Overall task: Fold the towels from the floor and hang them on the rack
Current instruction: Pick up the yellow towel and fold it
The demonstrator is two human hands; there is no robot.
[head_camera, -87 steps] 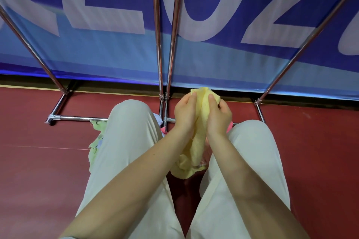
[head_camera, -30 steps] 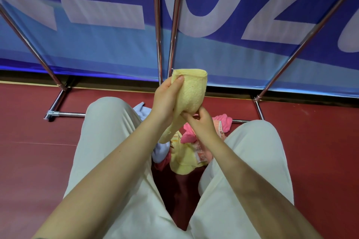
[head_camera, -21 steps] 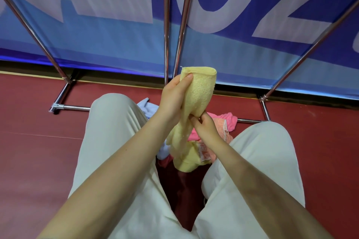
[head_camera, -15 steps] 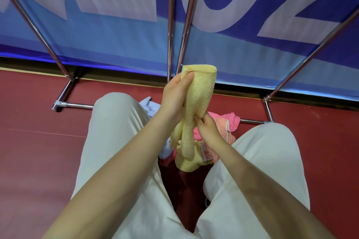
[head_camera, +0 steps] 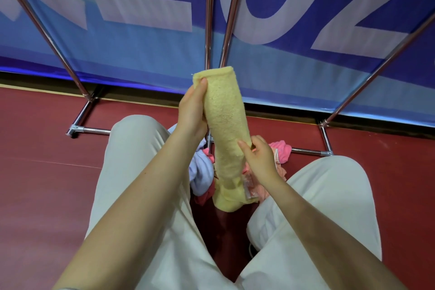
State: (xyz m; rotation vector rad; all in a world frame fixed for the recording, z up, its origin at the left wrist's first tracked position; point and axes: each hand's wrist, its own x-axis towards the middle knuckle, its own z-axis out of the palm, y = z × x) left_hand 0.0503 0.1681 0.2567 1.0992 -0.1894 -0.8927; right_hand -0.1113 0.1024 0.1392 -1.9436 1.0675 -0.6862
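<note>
A yellow towel [head_camera: 223,115], folded into a long narrow strip, hangs upright in front of me between my knees. My left hand [head_camera: 191,110] grips its upper left edge, thumb on the front near the top fold. Lower down, my right hand [head_camera: 257,154] pinches its right edge. The towel's bottom end reaches the pile on the floor. A pink towel [head_camera: 281,148] and a pale blue towel [head_camera: 201,169] lie crumpled there. The chrome rack [head_camera: 208,30] rises just behind the yellow towel, with slanted poles at both sides.
My two knees in light trousers [head_camera: 131,160] flank the pile on the red floor [head_camera: 40,172]. The rack's base bars [head_camera: 89,129] run along the floor left and right. A blue banner [head_camera: 146,59] with white letters hangs close behind the rack.
The bunched yellow towel has been drawn out into a long folded strip. My left hand stayed at the top while my right hand slid down its right edge.
</note>
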